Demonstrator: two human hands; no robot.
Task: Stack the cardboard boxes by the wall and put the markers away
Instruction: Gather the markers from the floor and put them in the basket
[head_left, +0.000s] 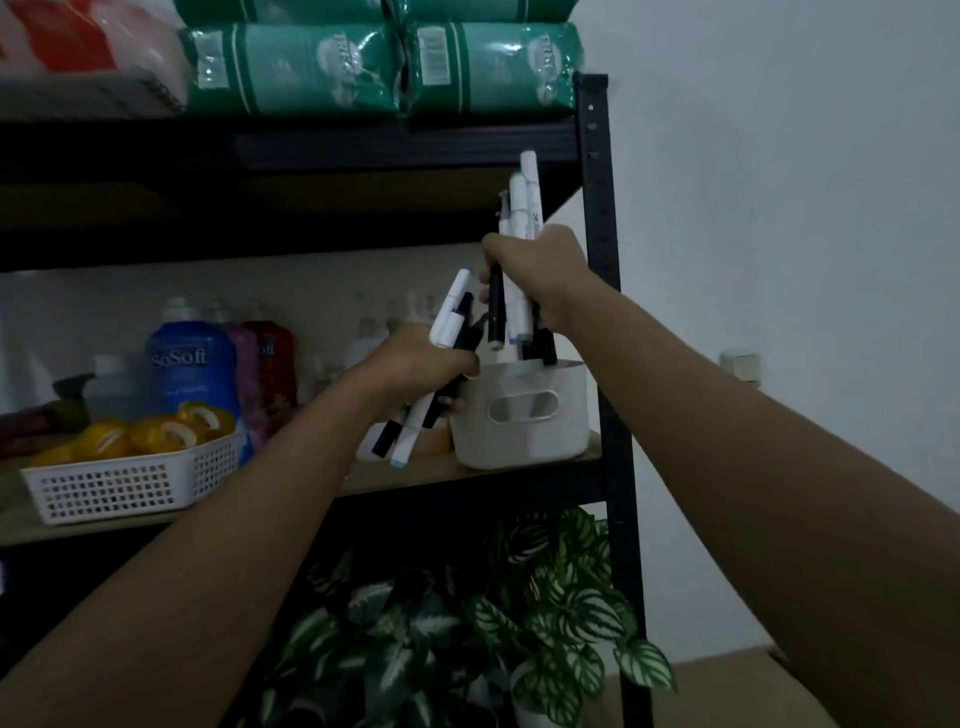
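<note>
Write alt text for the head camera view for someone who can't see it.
Two bare hands each grip a bunch of markers over a white bin on a dark metal shelf: the right hand above it, the left hand beside it. Bottles and a white basket sit to the left.

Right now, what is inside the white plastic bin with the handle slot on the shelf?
Dark marker ends stick up above the white plastic bin's rim, below the right hand, which grips more markers. The opaque wall hides everything deeper inside.
</note>
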